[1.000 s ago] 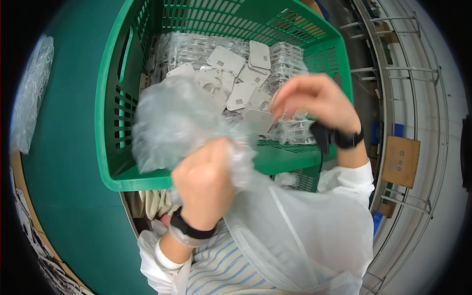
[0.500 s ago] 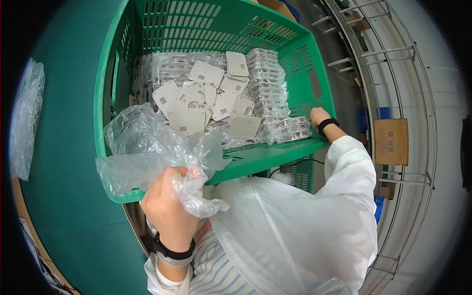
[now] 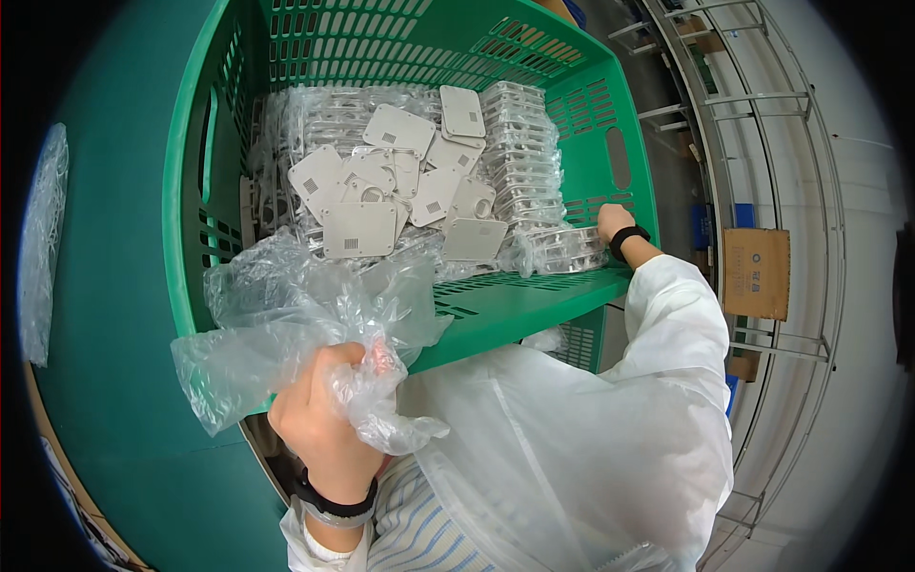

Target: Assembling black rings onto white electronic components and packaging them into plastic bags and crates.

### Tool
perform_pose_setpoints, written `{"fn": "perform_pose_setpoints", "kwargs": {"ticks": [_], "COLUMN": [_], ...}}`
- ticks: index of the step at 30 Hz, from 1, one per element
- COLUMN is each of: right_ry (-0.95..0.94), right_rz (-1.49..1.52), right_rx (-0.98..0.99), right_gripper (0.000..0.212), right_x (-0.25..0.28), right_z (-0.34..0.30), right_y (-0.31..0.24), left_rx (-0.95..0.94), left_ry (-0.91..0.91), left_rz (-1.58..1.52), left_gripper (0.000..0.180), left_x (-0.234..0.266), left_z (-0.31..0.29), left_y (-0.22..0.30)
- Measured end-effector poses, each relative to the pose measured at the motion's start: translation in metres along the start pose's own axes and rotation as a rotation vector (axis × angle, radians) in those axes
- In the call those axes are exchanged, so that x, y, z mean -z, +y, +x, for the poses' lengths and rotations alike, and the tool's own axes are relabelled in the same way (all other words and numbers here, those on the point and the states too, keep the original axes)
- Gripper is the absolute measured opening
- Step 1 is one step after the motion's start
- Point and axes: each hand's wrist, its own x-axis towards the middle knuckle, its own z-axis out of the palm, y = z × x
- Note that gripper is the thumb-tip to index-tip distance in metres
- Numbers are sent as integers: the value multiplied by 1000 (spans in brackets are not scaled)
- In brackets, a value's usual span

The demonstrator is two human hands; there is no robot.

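The left hand (image 3: 329,410) is closed in a fist, its fingers clamped on crumpled clear plastic film (image 3: 272,296), which billows out ahead of the knuckles over the near left corner of a green slotted plastic crate (image 3: 519,319) and bunches in a loose tail on the other side of the thumb. The right hand (image 3: 618,221) is at the near right corner of the crate, just beside the end of a low film-wrapped bundle (image 3: 567,250); its fingertips are hidden, so whether they are apart, together or gripping something cannot be told. Inside the crate, loose pale grey flat plates (image 3: 358,231) with rounded corners and small square grilles lie overlapping at various angles in the middle, some showing round openings. To their right runs a long row of film-wrapped plates (image 3: 524,162), and more wrapped plates (image 3: 329,119) fill the space behind and to the left. A black wristband (image 3: 629,238) circles the right wrist, below a translucent white sleeve (image 3: 672,305). Left of the crate spreads a green surface (image 3: 133,324), with another piece of clear plastic (image 3: 43,257) at its far left; to the right, a cardboard box (image 3: 756,275) sits by a metal rack (image 3: 753,98)
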Motion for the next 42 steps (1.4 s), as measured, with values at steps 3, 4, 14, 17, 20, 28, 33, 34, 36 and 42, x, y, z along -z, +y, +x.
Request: {"fn": "perform_pose_setpoints", "kwargs": {"ticks": [3,4,14,17,20,28,33,34,36,42], "right_ry": [-112,-196,-438,-232,-71,-110,-227,-223,-305,-146], "right_rz": [25,23,-214,-52,140,644,1356,1360,1609,1597], "right_rx": [-47,-47,174,-124,-222,-358,-261,-256,21,447], "right_gripper": [16,17,11,15,15,9,15,15,14,14], "right_x": [-5,-6,-23,-25,-38,0,22,32,62,130], "right_z": [11,16,43,42,48,29,21,10,-22,-107], "right_y": [4,6,4,2,6,-1,0,-7,-25,-67], "left_rx": [33,35,18,19,6,-21,-22,-16,-24,-60], "left_ry": [-32,-34,-24,-23,-17,-2,20,20,23,40], "left_rz": [-2,9,14,-4,-14,-18,-51,-56,-56,-114], "left_gripper": [18,18,17,17,17,18,18,18,18,19], "left_x": [1,1,1,2,1,0,-1,-1,0,6], "left_z": [0,0,-1,-1,0,-2,-3,-3,-4,-6], "left_y": [4,4,3,3,1,-3,-6,-7,-8,-8]}}
